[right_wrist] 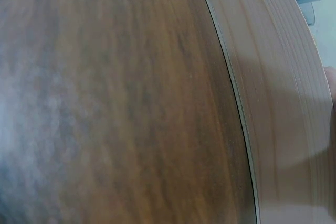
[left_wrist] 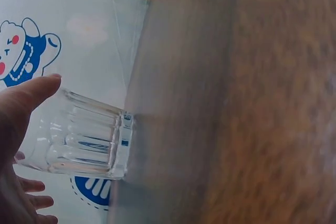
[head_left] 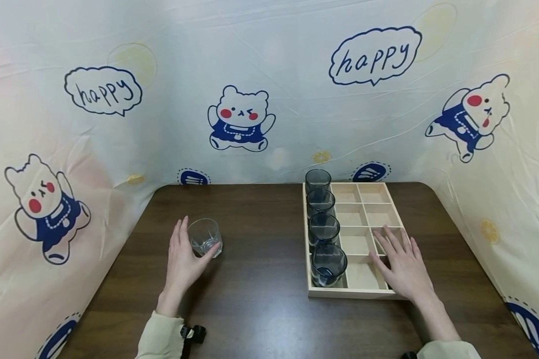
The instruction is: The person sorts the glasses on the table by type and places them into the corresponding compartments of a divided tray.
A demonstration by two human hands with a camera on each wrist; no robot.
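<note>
A clear glass tumbler (head_left: 205,238) stands upright on the table, left of the wooden tray. My left hand (head_left: 182,259) is around its near left side, thumb and fingers spread apart and fairly straight. In the left wrist view the glass (left_wrist: 94,140) has its base on the table, with the thumb (left_wrist: 37,92) by its rim. My right hand (head_left: 404,267) rests with spread fingers over the near right part of the divided wooden tray (head_left: 355,293). The tray's pale side wall (right_wrist: 273,98) fills the right of the right wrist view, where little of that hand shows.
Several dark-tinted glasses, the nearest one (head_left: 329,265) included, stand in a row in the tray's left column. Thin dividers part its other compartments. Brown table (head_left: 260,279) lies between the clear glass and the tray. A printed cloth (head_left: 292,119) hangs behind and at both sides.
</note>
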